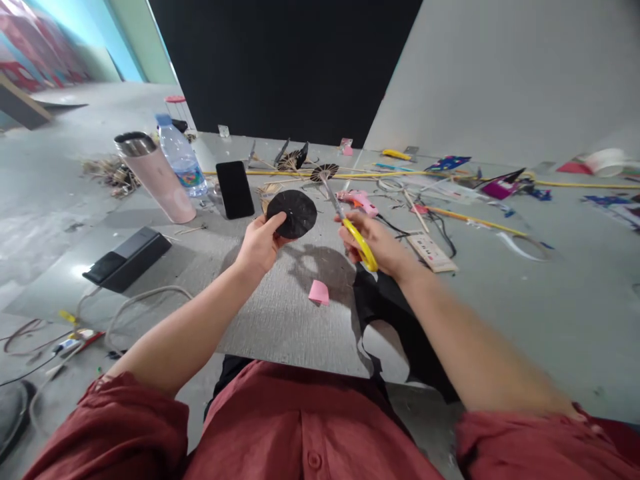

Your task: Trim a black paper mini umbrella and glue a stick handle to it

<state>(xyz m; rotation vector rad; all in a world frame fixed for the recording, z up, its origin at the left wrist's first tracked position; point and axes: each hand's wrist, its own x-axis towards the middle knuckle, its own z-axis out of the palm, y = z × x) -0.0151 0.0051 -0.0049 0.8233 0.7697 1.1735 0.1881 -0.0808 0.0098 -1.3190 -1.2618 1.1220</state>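
Between the thumb and fingers of my left hand [260, 243] is a flat black disc [295, 212], held above the table. My right hand [373, 241] grips a pair of scissors [359, 241] with yellow handles, its blades pointing away from me. Past the blade tips lies a small dark round piece with pale ribs [325, 173]. A pink paper slip [319, 292] rests on the table below my hands. Under my right forearm lies a black sheet [405, 320] with rounded cut-outs, hanging over the near table edge.
On the left stand a pink tumbler [157, 177], a water bottle [180, 157], a black phone [235, 190] and a dark box [127, 259]. A pink glue gun [358, 200], yellow utility knife [397, 155] and scraps lie toward the back right. A black panel [285, 67] rises behind.
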